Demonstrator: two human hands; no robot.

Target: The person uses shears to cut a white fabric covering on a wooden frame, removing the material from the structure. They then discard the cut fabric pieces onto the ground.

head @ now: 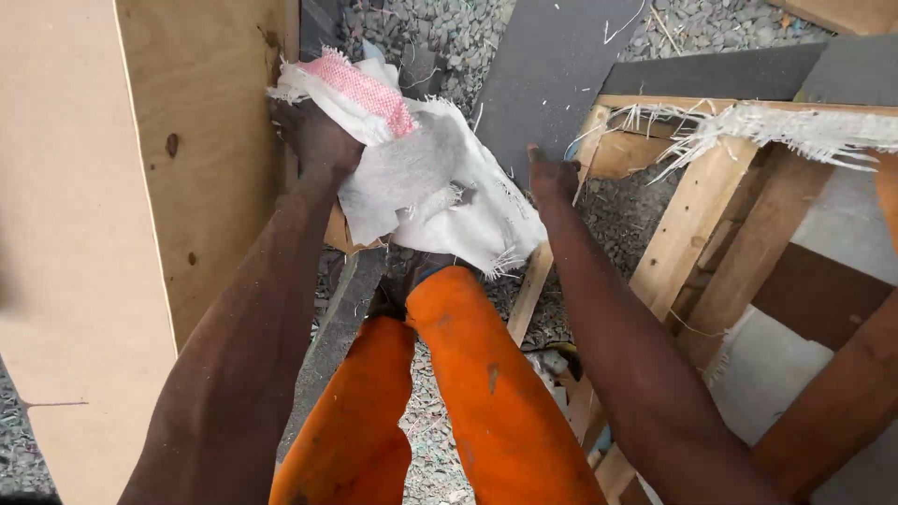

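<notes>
A crumpled piece of white woven cloth with frayed edges and a pink-and-red patch (pixel 426 178) hangs in front of the person, bunched at its upper left corner against the edge of a tall, pale brown plywood panel (pixel 201 159). The left hand (pixel 313 140) is clenched around that bunched corner, its fingers buried in the fabric just under the pink patch, so the rest of the cloth drapes down and to the right above the knees. The right hand (pixel 554 178) sits just beside the cloth's right edge, against the end of a bare light wooden frame (pixel 687 229); whether its fingers are closed on anything cannot be told. White fibre strands (pixel 795 126) trail along the frame's top rail. Below the arms show legs in orange trousers (pixel 486 393), and grey gravel (pixel 440 37) covers the ground, with dark grey sheets (pixel 547 75) lying across it.
</notes>
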